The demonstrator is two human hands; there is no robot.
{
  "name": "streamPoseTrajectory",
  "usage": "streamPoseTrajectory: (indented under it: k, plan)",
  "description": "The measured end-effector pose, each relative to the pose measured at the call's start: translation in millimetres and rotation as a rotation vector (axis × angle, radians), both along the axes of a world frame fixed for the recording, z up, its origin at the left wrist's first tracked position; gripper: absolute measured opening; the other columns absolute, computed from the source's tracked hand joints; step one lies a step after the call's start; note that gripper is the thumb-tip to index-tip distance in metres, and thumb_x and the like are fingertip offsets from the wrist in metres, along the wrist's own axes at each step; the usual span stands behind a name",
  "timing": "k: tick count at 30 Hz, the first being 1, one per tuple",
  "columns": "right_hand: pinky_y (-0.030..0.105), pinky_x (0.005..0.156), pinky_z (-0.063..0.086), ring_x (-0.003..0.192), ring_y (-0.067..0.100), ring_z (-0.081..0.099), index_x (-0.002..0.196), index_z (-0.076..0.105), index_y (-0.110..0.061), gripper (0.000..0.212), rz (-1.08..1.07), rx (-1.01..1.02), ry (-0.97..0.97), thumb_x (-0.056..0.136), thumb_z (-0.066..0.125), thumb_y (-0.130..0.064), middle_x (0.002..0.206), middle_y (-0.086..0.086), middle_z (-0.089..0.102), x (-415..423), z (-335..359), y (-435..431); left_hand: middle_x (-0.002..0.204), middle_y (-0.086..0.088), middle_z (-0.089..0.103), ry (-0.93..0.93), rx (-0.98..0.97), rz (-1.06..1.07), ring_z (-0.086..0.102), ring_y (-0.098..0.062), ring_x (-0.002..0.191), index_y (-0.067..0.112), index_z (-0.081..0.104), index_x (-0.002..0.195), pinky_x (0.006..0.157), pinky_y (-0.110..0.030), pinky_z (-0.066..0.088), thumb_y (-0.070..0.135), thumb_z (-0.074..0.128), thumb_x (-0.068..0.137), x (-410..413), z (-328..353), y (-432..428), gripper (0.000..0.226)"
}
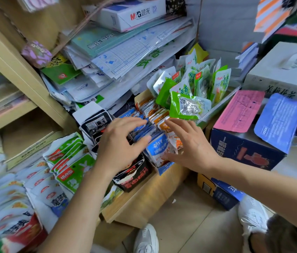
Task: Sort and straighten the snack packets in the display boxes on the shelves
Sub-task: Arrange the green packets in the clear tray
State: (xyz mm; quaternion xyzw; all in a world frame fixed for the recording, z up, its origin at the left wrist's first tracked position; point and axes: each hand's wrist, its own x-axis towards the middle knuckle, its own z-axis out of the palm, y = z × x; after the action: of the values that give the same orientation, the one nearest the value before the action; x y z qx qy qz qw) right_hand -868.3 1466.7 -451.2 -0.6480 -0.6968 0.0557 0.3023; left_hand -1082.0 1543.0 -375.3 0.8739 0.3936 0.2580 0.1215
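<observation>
Beige wooden shelving (12, 70) above a tan tiled floor (189, 216)

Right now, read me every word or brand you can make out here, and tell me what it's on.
"M&G晨光" and "70": white box, top.
"劲仔" and "深海小鱼": front blue packet.
"茉莉花茶": white carton, right.
Everything else printed is too blurred or small to read.

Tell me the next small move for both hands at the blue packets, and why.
Probably tip the front blue packet back upright with the right hand, whose thumb lies against it; it leans forward out of its row, where the left hand rests.
</observation>
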Motion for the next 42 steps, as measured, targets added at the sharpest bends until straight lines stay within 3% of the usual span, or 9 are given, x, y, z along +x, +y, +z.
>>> streamPoseTrajectory:
  k: [3, 7, 14, 21, 27, 30, 32, 37, 42]
  plan:
    - [0.045, 0.107, 0.035, 0.136, 0.022, 0.034, 0.154, 0.032, -0.028, 0.092, -0.058, -0.007, -0.013, 0.078, 0.075, -0.055, 0.152, -0.004, 0.039, 10.2, -3.8, -11.5, 0.136, 0.009, 0.061, 0.153, 0.145, -0.117, 0.050, -0.013, 0.129, 0.029, 0.067, 0.130, 0.109, -0.033, 0.037, 0.053, 0.070, 0.079, 14.1, -18.0, -19.6, 0.057]
    - [0.050, 0.107, 0.037, 0.132, 0.025, 0.037, 0.145, 0.048, -0.027, 0.073, -0.118, -0.021, 0.012, 0.080, 0.078, -0.041, 0.147, -0.001, 0.044, 27.7, -11.1, -26.7, 0.138, 0.000, 0.061, 0.248, 0.365, -0.181, 0.051, -0.025, 0.132, 0.023, 0.068, 0.126, 0.106, -0.043, 0.040, 0.040, 0.078, 0.078, 34.1, -49.7, -50.3, 0.052]
    - [0.053, 0.106, 0.040, 0.138, 0.028, 0.039, 0.132, 0.063, -0.028, 0.049, 0.001, -0.077, -0.144, 0.085, 0.076, -0.034, 0.153, 0.004, 0.040, 52.9, -7.7, -30.6, 0.135, -0.002, 0.062, 0.409, 0.437, 0.030, 0.048, -0.027, 0.136, 0.019, 0.070, 0.113, 0.106, -0.043, 0.041, 0.033, 0.085, 0.073, 37.3, -67.9, -43.5, 0.044]
    - [0.043, 0.113, 0.030, 0.145, 0.020, 0.029, 0.142, 0.052, -0.033, 0.055, 0.137, -0.152, -0.277, 0.090, 0.067, -0.040, 0.165, -0.004, 0.019, 58.6, -3.2, -34.7, 0.132, 0.002, 0.063, 0.561, 0.281, 0.267, 0.046, -0.022, 0.137, 0.026, 0.069, 0.107, 0.102, -0.040, 0.036, 0.051, 0.084, 0.069, 52.8, -56.0, -36.4, 0.048]
    - [0.044, 0.106, 0.030, 0.138, 0.023, 0.027, 0.134, 0.058, -0.033, 0.047, 0.164, -0.174, -0.381, 0.088, 0.064, -0.045, 0.158, -0.003, 0.029, 60.9, 13.3, -29.8, 0.117, 0.009, 0.068, 0.301, 0.211, 0.245, 0.058, -0.017, 0.110, 0.030, 0.070, 0.110, 0.093, -0.036, 0.040, 0.058, 0.064, 0.086, 69.2, -23.2, -29.0, 0.037]
    - [0.041, 0.098, 0.032, 0.133, 0.022, 0.033, 0.135, 0.056, -0.032, 0.052, 0.158, -0.130, -0.381, 0.085, 0.066, -0.036, 0.150, -0.003, 0.041, 63.6, 22.8, -21.1, 0.140, 0.008, 0.057, 0.418, 0.161, 0.222, 0.048, -0.017, 0.129, 0.028, 0.059, 0.135, 0.108, -0.038, 0.035, 0.066, 0.056, 0.089, 87.5, -11.4, -9.1, 0.060]
    - [0.044, 0.103, 0.031, 0.140, 0.022, 0.030, 0.145, 0.046, -0.032, 0.062, 0.149, -0.118, -0.359, 0.085, 0.065, -0.035, 0.155, -0.002, 0.036, 68.1, 26.3, -13.2, 0.153, 0.005, 0.045, 0.596, 0.089, 0.237, 0.037, -0.021, 0.139, 0.024, 0.045, 0.148, 0.114, -0.043, 0.029, 0.074, 0.051, 0.086, 98.9, -12.2, 7.0, 0.079]
    - [0.054, 0.113, 0.023, 0.148, 0.028, 0.012, 0.154, 0.021, -0.046, 0.075, 0.191, -0.226, -0.365, 0.089, 0.058, -0.052, 0.165, -0.003, 0.013, 84.9, 20.7, -1.5, 0.149, -0.002, 0.048, 0.744, 0.020, 0.310, 0.035, -0.027, 0.138, 0.019, 0.039, 0.149, 0.111, -0.049, 0.026, 0.084, 0.049, 0.079, 110.8, -17.3, 23.3, 0.095]
    - [0.058, 0.110, 0.022, 0.146, 0.031, 0.020, 0.151, 0.034, -0.037, 0.073, 0.161, -0.163, -0.474, 0.085, 0.062, -0.049, 0.156, -0.002, 0.033, 79.5, 9.2, -5.1, 0.155, -0.005, 0.041, 0.678, -0.218, 0.336, 0.028, -0.030, 0.143, 0.024, 0.040, 0.151, 0.114, -0.049, 0.023, 0.078, 0.062, 0.076, 110.0, -1.3, 37.4, 0.096]
